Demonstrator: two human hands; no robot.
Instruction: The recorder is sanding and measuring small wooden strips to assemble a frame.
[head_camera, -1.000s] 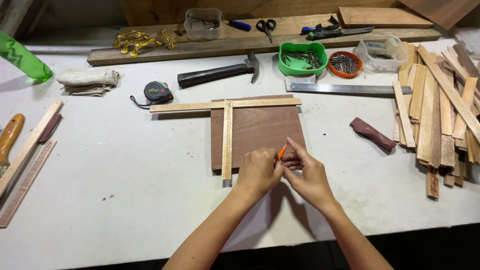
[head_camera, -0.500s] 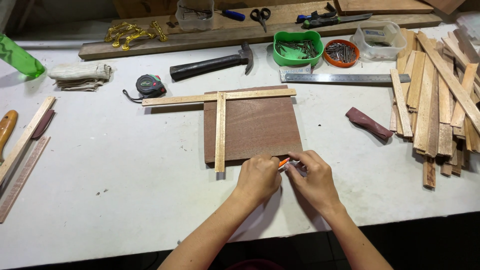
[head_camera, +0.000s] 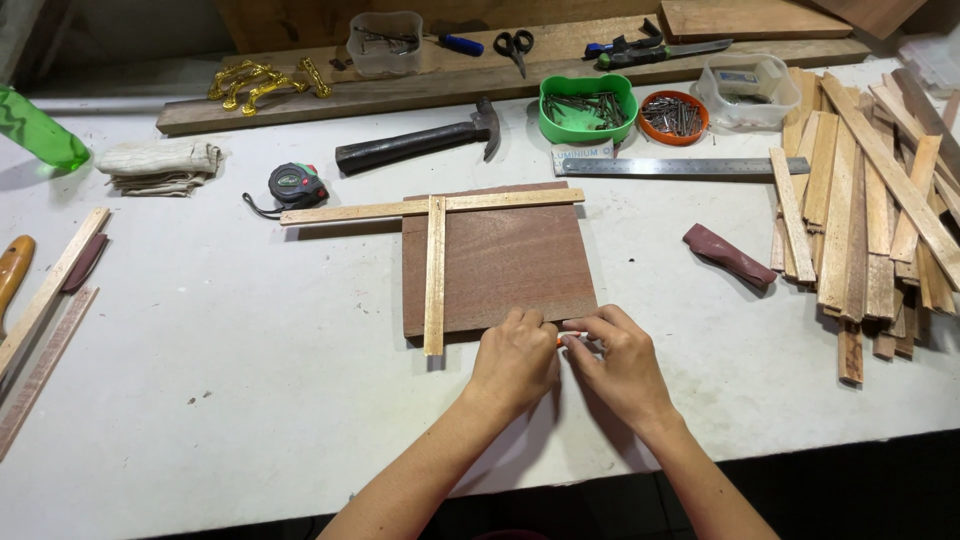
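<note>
— What was the bench carrying there?
— A white worktable (head_camera: 200, 400), and flat on it lay a brown board (head_camera: 510, 265), a tape measure (head_camera: 297, 185), a hammer (head_camera: 420, 143) and a steel ruler (head_camera: 680, 166).
— And out right?
— A heap of wood strips (head_camera: 870, 200), with a green tub of nails (head_camera: 588, 105) just behind the ruler

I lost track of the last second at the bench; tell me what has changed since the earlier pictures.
Both hands slid from the middle of the brown board down to its near edge. The left hand and right hand still pinch the small orange pencil between them, now at that edge. Nothing was picked up or let go. The T-shaped wooden strips, hammer and steel ruler lie as before.
</note>
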